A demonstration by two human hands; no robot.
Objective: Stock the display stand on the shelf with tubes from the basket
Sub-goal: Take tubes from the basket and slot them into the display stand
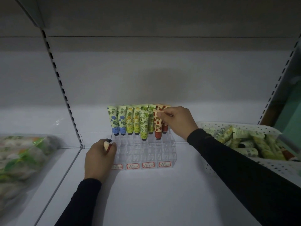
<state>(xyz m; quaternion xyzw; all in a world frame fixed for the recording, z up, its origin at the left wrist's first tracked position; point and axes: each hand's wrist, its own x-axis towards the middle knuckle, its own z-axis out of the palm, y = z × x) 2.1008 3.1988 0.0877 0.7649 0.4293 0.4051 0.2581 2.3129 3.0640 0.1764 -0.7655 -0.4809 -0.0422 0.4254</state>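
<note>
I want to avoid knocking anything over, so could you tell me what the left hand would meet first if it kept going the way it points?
Probably the clear acrylic display stand: the left hand, gripping a tube, points up and right at its left edge, already close or touching; depth is unclear.

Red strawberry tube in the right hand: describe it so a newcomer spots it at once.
Find the clear display stand in the middle of the white shelf. In its second row, near the right end, stands the strawberry tube, pinched at its top by the right hand. Its green-patterned neighbour in that row has a green base; this one has red berries and a red base.
</note>
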